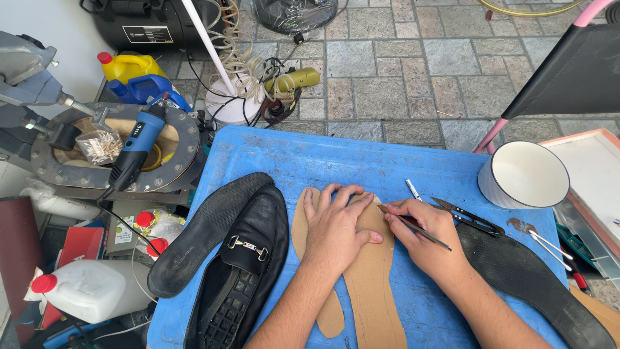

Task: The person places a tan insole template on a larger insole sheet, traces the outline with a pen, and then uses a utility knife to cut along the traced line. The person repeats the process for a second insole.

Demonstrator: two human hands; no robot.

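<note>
My left hand (pixel 334 223) lies flat, fingers spread, on a tan sole-shaped cardboard piece (pixel 373 291) that rests on a blue table (pixel 303 158). A second tan piece (pixel 330 317) sticks out beneath it. My right hand (pixel 426 236) grips a thin dark pen (pixel 413 226), its tip touching the cardboard's upper right edge beside my left fingertips. A black loafer with a metal buckle (pixel 248 258) lies left of my left hand, partly on a black sole (pixel 200 236).
Small black snips (pixel 470 218) and a white bowl (pixel 523 174) sit to the right, with a black insole (pixel 536 284) and metal tools (pixel 549 244) nearby. On the paved floor at the left lie a blue rotary tool (pixel 139 143), plastic bottles (pixel 90 291) and a round metal machine (pixel 187 139).
</note>
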